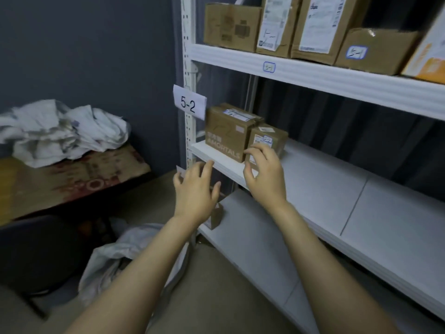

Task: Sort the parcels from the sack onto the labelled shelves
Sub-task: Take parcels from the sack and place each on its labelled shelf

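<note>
Two brown cardboard parcels stand side by side at the left end of the middle shelf (313,189), which bears a paper label "5-2" (189,103). The larger parcel (226,133) reads AMORTALS. The smaller parcel (267,138) sits to its right. My right hand (263,174) is just in front of the smaller parcel with fingers loosely spread, holding nothing; whether it touches the box is unclear. Left of it and lower, in front of the shelf edge, my left hand (195,189) hovers open. A white sack (115,263) lies on the floor below my left forearm.
The upper shelf (337,78) carries several cardboard boxes. The lowest shelf (265,256) holds a small brown box (215,219) partly hidden by my left wrist. At left a table (72,179) bears crumpled white sacks (62,131). A dark chair (38,251) stands below it.
</note>
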